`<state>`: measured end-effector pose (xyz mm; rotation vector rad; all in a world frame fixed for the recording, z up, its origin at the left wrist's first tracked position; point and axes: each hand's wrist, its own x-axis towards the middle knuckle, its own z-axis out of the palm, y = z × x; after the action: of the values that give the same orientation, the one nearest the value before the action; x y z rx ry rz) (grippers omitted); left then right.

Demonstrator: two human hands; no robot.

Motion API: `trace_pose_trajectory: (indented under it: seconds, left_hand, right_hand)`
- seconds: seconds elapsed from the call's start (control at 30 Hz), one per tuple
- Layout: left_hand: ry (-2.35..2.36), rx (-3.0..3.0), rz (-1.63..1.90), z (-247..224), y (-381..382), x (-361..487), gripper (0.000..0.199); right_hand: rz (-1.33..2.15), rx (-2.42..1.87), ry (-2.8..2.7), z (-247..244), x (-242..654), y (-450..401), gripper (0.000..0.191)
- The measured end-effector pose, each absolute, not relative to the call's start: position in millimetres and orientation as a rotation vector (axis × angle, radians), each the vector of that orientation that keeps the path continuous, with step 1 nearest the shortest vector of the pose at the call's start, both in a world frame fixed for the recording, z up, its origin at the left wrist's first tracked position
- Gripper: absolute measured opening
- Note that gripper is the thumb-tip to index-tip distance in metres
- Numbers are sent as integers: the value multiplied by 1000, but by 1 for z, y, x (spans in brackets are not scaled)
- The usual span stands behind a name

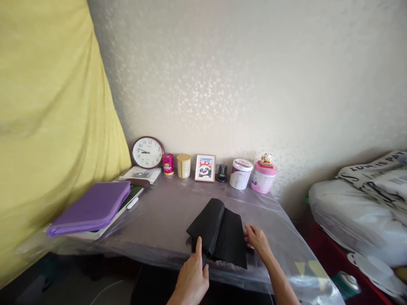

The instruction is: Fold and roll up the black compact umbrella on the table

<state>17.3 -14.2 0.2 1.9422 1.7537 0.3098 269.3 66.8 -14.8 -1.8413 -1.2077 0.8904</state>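
Note:
A thin black folded sheet [230, 237], matte and creased, lies near the front edge of the table. Its left part rises in a rounded fold, while the right part spreads flatter; I cannot tell whether it is cloth, paper or plastic. My left hand [192, 275] grips its near left corner between thumb and fingers, the index finger stretched along the fold. At its right edge, my right hand [257, 241] has its fingers bent and pinched together by the border. A small black piece shows beneath that hand, mostly hidden.
Clear film covers the table [165, 220]. Along the wall stand a clock [148, 152], pink can [168, 164], yellow container [183, 165], panda picture [205, 168], black device [221, 173], white-purple tub [241, 174] and pink tub [263, 178]. A purple folder [92, 205] lies left; bags [359, 216] bulge right.

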Motion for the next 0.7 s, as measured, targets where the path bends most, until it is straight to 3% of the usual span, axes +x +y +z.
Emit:
trace_pose_trajectory:
  seconds: [0.33,0.7]
  left_hand:
    - [1731,1892,343,4,-15,19,68]
    - [1747,1906,277,6,-14,25,70]
  right_hand:
    - [454,-1817,-1436,4,235,56,38]
    - [635,-1516,-1406,30,194,85,40]
